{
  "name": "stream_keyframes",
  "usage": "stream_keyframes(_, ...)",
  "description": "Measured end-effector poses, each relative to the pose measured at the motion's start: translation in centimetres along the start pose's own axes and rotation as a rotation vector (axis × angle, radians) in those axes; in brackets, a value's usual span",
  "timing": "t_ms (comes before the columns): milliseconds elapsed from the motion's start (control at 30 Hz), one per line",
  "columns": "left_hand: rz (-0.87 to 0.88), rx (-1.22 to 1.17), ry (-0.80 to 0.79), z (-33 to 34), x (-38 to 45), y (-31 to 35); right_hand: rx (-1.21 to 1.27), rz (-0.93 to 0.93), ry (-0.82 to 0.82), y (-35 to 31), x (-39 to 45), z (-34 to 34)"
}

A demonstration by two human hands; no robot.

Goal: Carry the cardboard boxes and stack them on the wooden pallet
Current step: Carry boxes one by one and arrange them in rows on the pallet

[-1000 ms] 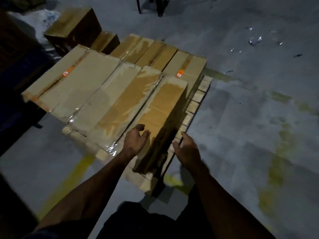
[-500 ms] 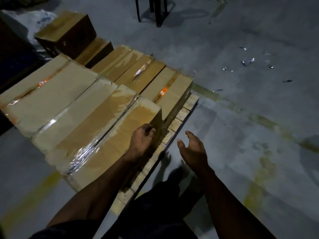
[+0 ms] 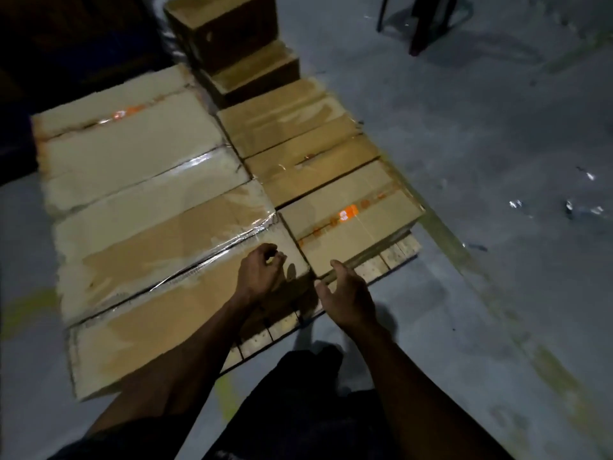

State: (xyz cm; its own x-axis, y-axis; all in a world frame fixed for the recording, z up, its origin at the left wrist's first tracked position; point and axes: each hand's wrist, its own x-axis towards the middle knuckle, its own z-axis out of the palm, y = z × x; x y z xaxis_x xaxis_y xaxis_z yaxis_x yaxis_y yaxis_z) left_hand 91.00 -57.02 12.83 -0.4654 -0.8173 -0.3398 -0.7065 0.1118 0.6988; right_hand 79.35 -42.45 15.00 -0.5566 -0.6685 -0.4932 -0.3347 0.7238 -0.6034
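Cardboard boxes point(image 3: 159, 207) already cover most of the wooden pallet point(image 3: 394, 257), so the stacking looks well advanced. Long cartons lie side by side along the pallet's left part, and a lower row of shorter ones, the nearest marked with orange tape point(image 3: 348, 217), fills its far right corner. Only a strip of bare slats shows along the pallet's near right edge. Two more boxes point(image 3: 229, 31) stand beyond the pallet's far edge; whether they sit on the floor or on something else is hard to tell in this dim light, and they may be what is left to carry.

The nearest long box point(image 3: 156, 330) lies along the pallet's near edge, its right end meeting the orange-taped carton. The left hand point(image 3: 260, 272) rests on the top of that end, fingers curled loosely against the cardboard rather than wrapped round any edge, so it presses more than it grips. The right hand point(image 3: 348, 297) hovers just off the same corner, above the bare slats, fingers spread and relaxed, thumb up, holding nothing. The box's end face sits between the two hands, slightly nearer the left one.

By my reading the box is set in place and the step in hand is a last nudge to square it with its neighbours. After that, the remaining work would be fetching further boxes and starting a higher layer.
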Motion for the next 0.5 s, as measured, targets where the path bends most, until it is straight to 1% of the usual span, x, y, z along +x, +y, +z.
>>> stream_keyframes(133,-0.134,-0.067,0.145,0.1,0.8,0.3,-0.064,-0.09,-0.105,-0.9,3.4,-0.8)
stream_keyframes(267,-0.28,-0.132,0.302,0.6,0.7,0.1,-0.112,-0.146,-0.276,-1.6,6.9,-1.4)
stream_keyframes(367,-0.379,-0.167,0.399,0.7,-0.2,-0.9,-0.133,-0.197,-0.348,-1.2,9.4,-0.9)
stream_keyframes(433,-0.456,-0.168,0.449,0.4,-1.0,-1.8,-0.147,-0.189,-0.397,-1.3,10.4,-0.8)
stream_keyframes(500,-0.519,-0.154,0.496,-0.5,-1.7,-3.2,-0.159,-0.183,-0.41,-2.0,10.9,-0.7)
